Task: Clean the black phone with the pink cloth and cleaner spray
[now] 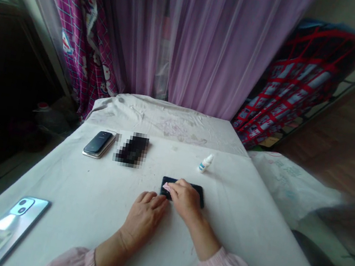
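A dark phone [200, 191] lies flat on the white-covered table in front of me. My right hand [185, 198] is over it, fingers pinched on a small pink cloth [166, 187] that touches the phone's left part. My left hand [147, 212] rests palm down, its fingers stretched out toward the phone's lower left edge. The fingertips are beside or touching that edge; I cannot tell which. Beyond the phone, to the right, stands a small white dropper bottle [205, 163] with a blue label.
On the left, a dark phone [98, 142] lies atop a lighter one, beside a pixelated black object [132, 149]. A silvery-blue phone [7, 231] lies face down at the near left table edge. Purple curtains [213, 43] hang behind the table [230, 242].
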The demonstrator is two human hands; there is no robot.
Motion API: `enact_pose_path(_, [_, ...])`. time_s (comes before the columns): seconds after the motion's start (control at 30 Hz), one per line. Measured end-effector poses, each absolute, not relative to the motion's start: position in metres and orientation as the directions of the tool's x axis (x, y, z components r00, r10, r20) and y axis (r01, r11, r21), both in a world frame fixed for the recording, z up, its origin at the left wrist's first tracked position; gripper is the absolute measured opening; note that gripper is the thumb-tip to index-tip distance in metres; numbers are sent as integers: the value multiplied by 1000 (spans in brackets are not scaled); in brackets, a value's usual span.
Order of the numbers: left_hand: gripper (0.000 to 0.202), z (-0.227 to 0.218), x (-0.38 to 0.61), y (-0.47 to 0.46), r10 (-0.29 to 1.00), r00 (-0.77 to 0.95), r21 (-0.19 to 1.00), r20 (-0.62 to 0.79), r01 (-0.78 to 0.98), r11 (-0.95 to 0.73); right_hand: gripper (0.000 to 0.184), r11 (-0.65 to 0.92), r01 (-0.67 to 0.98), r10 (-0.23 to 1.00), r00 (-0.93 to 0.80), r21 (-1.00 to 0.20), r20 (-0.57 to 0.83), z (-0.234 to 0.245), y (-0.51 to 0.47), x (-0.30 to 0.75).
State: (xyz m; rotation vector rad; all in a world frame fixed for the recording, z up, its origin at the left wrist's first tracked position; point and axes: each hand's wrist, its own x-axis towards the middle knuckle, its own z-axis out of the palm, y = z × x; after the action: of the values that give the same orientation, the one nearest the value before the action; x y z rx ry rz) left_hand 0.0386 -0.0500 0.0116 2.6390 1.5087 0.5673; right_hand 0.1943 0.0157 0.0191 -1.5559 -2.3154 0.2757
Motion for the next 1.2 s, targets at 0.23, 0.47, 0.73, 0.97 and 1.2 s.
enact_pose_path(0.23, [39, 6, 38, -48, 880, 411, 162, 238, 876, -453, 25, 387, 866, 921, -379, -316, 91, 24, 36, 188])
enact_pose_path(0.47, [41, 7, 41, -45, 904, 382, 150, 191, 899, -412, 28, 333, 898, 941, -335, -288, 46, 31, 65, 171])
enact_pose_path(0.73, [41, 8, 44, -47, 904, 377, 157, 202, 899, -410, 23, 396, 843, 912, -408, -364, 47, 26, 50, 181])
enact_pose_path(0.97, [45, 13, 46, -48, 921, 351, 151, 170, 914, -376, 24, 366, 856, 925, -379, -365, 38, 25, 66, 180])
enact_pose_path(1.2, [39, 17, 43, -46, 918, 349, 127, 188, 918, -375, 21, 403, 834, 909, -413, -376, 59, 24, 63, 181])
